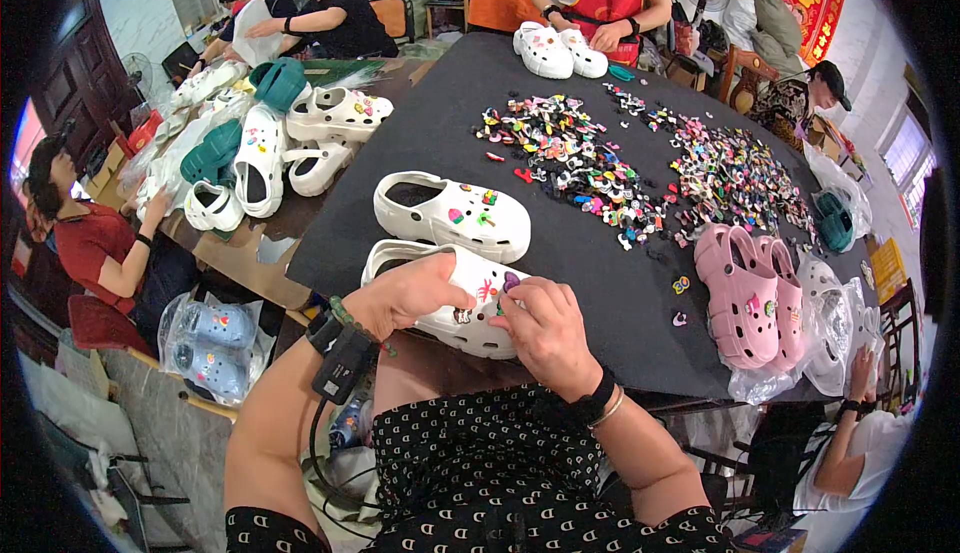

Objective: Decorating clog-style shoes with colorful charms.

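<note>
Left hand (405, 293) is gripping a white foam clog (455, 298); right hand (540, 328) is pinching a small charm on its toe—steady pressure likely helps.

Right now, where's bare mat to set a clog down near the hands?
Free: black mat between the white foam clog with charms and the pink clog pair, and the mat's far-left strip. Crowded: the colourful charm piles mid-table. Left hand and right hand hold the near white clog.
</note>
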The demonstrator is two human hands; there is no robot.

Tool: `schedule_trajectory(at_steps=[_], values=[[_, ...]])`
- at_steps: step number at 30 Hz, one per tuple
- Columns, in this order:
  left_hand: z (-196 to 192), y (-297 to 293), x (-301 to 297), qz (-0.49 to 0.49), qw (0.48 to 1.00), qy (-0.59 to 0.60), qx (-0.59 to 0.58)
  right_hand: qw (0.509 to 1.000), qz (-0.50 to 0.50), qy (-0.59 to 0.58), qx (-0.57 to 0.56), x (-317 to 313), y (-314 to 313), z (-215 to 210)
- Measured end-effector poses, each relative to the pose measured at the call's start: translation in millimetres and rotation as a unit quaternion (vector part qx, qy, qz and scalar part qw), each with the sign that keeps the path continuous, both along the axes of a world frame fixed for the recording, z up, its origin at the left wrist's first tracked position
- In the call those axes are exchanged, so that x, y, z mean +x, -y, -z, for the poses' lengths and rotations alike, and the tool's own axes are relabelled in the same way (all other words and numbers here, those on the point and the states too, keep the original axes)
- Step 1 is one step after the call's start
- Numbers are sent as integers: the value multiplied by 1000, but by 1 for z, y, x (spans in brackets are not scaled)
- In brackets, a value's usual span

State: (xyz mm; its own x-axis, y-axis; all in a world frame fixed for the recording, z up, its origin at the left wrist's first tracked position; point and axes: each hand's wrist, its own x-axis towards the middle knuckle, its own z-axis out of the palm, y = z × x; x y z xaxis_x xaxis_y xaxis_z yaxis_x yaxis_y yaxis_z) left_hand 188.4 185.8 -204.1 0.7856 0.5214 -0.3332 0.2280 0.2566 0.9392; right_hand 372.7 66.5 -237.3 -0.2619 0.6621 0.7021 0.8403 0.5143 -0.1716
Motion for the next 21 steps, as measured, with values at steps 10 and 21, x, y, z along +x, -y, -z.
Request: schedule_trajectory(at_steps=[10, 21], values=[[4, 0, 0, 0, 999, 34, -10, 939, -21, -297, -173, 15, -16, -8], [-10, 14, 9, -159, 947, -133, 243, 948, 159, -209, -181, 117, -35, -17]])
